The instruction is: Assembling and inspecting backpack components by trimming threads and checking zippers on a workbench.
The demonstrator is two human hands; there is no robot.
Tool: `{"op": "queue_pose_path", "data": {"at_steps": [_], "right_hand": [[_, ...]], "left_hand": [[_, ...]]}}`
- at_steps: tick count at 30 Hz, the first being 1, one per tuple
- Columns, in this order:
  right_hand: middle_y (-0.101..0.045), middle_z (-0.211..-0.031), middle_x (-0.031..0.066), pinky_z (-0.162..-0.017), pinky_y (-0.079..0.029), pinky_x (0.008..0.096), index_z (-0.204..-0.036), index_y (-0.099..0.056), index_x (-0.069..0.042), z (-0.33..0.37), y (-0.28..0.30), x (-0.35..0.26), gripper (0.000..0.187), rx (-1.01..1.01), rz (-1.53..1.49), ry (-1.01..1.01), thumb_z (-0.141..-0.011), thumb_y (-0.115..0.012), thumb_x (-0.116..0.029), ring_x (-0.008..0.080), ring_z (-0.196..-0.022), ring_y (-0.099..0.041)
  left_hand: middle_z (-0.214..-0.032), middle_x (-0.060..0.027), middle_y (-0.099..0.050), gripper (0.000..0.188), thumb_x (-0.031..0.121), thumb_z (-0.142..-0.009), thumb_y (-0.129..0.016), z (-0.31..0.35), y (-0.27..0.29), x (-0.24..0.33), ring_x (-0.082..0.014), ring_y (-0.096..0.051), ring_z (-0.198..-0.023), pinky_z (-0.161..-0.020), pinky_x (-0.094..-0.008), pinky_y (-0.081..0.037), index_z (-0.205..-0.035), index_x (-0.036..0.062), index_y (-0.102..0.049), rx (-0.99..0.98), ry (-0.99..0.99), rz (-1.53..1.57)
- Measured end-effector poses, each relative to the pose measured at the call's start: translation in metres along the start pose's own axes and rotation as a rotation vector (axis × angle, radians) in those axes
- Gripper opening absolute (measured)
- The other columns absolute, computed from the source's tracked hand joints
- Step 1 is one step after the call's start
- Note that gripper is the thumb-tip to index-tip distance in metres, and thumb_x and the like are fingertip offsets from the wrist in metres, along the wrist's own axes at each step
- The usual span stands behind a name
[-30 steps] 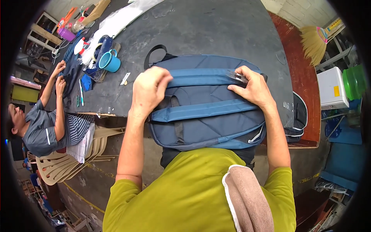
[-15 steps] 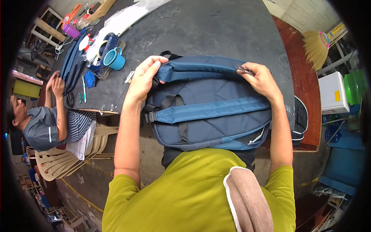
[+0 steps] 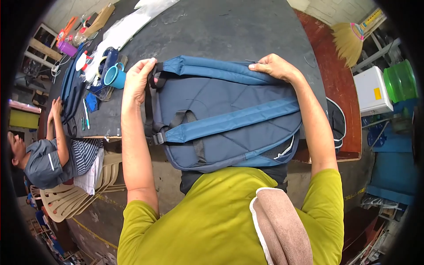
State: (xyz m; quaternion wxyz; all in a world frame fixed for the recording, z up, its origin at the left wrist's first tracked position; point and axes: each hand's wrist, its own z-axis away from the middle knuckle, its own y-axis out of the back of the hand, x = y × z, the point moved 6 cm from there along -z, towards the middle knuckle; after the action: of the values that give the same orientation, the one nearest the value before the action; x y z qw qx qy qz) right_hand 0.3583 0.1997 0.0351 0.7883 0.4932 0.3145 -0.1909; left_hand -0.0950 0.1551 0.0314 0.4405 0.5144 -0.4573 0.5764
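Note:
A blue backpack (image 3: pixel 216 101) lies on its front at the table's near edge, its back panel and two padded shoulder straps facing up. My left hand (image 3: pixel 138 81) is closed on black webbing (image 3: pixel 157 74) at the left end of the far shoulder strap (image 3: pixel 216 68). At that strap's right part is my right hand (image 3: pixel 277 67), thumb against the padding, fingers closed round small dark thread snips (image 3: pixel 251 61) whose thin tips point left. The near shoulder strap (image 3: pixel 238 118) runs across the panel to a black buckle (image 3: pixel 159 138). Part of the snips is hidden in the palm.
Left on the dark table (image 3: pixel 229 31) stand a blue mug (image 3: pixel 115 77), a spray bottle (image 3: pixel 82 61) and white sheeting (image 3: pixel 132 26). A person (image 3: pixel 51 154) sits at the left edge near stacked chairs (image 3: pixel 81 196). Right are another bag (image 3: pixel 336 123), a broom (image 3: pixel 349 42) and a white box (image 3: pixel 373 90).
My left hand has shifted left, from the strap's padded end onto the black webbing. The far strap is pulled straighter. My right hand has moved slightly up and left, with the snips.

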Motion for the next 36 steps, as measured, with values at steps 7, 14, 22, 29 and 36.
{"op": "queue_pose_path", "data": {"at_steps": [7,14,22,29,36], "right_hand": [[-0.073,-0.077,0.0042,-0.070,-0.054,0.0350,-0.097,-0.085,0.001,0.011,0.006,0.011,0.054,0.067,0.031,-0.051,-0.095,-0.086,-0.053,0.0138,-0.071,-0.063],[-0.059,-0.070,-0.0065,-0.058,-0.041,0.0325,-0.083,-0.077,-0.005,0.014,-0.003,0.010,0.046,0.100,-0.089,-0.012,-0.099,-0.085,-0.048,0.0070,-0.063,-0.049],[-0.059,-0.069,-0.0060,-0.057,-0.042,0.0325,-0.083,-0.078,-0.005,0.015,-0.002,0.010,0.046,0.102,-0.071,-0.015,-0.099,-0.086,-0.048,0.0072,-0.063,-0.050],[-0.059,-0.068,-0.0048,-0.057,-0.042,0.0328,-0.084,-0.077,-0.004,0.011,-0.003,0.004,0.048,0.088,-0.059,0.009,-0.098,-0.086,-0.049,0.0084,-0.062,-0.051],[-0.060,-0.069,-0.0049,-0.059,-0.044,0.0332,-0.083,-0.075,-0.002,0.005,0.000,0.012,0.050,0.056,-0.018,-0.033,-0.098,-0.087,-0.048,0.0092,-0.063,-0.053]], "left_hand": [[-0.087,0.0049,-0.071,0.029,0.034,-0.111,-0.075,0.017,-0.008,0.006,-0.0052,-0.062,-0.059,-0.052,-0.0200,-0.041,-0.122,0.0080,-0.082,-0.117,0.066,-0.018],[-0.096,0.0026,-0.076,0.022,0.025,-0.112,-0.074,0.034,-0.012,0.033,-0.0030,-0.066,-0.073,-0.055,-0.0184,-0.044,-0.123,0.0074,-0.081,-0.094,-0.109,-0.097],[-0.113,-0.0076,-0.076,0.027,0.013,-0.092,-0.088,0.056,-0.035,0.063,-0.0234,-0.075,-0.104,-0.090,-0.0332,-0.058,-0.118,0.0065,-0.084,-0.112,-0.713,-0.949],[-0.103,-0.0078,-0.077,0.010,0.011,-0.097,-0.081,0.050,-0.040,0.047,-0.0290,-0.077,-0.095,-0.083,-0.0401,-0.059,-0.103,0.0040,-0.078,-0.027,-0.919,-1.186],[-0.101,-0.0129,-0.081,0.012,0.005,-0.106,-0.068,0.055,-0.033,0.036,-0.0260,-0.078,-0.089,-0.082,-0.0345,-0.058,-0.116,0.0022,-0.075,-0.105,-0.652,-0.836]]}}
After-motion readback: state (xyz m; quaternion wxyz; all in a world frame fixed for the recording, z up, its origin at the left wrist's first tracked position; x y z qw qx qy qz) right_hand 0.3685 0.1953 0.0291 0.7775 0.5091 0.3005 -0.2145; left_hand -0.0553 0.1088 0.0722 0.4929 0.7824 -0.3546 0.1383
